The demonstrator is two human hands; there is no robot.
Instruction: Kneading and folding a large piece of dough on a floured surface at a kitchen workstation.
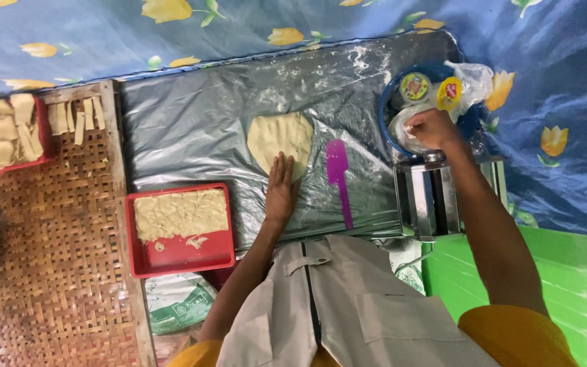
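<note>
Pressing flat on the dough sheet [280, 136], the left hand [281, 190] has its fingers spread and laid on the near edge, not pinching anything. The right hand [431, 128] is off in the blue bowl [390, 95], fingers curled into a plastic bag [402, 132] there, but I can't tell if it's actually gripping something or just dipping in.

The dough lies on the floured grey plastic sheet [191, 122], with a purple spatula [338, 178] just beside it. The metal pasta roller [428, 194] sits near the bowl, and a red tray [181, 255] of dough is on the other side.

Risk as I see it: the dough looks thin, so leaning on it could tear it or make it stick where the flour's patchy. The bowl's contents are mostly hidden by the hand and the bags.
</note>
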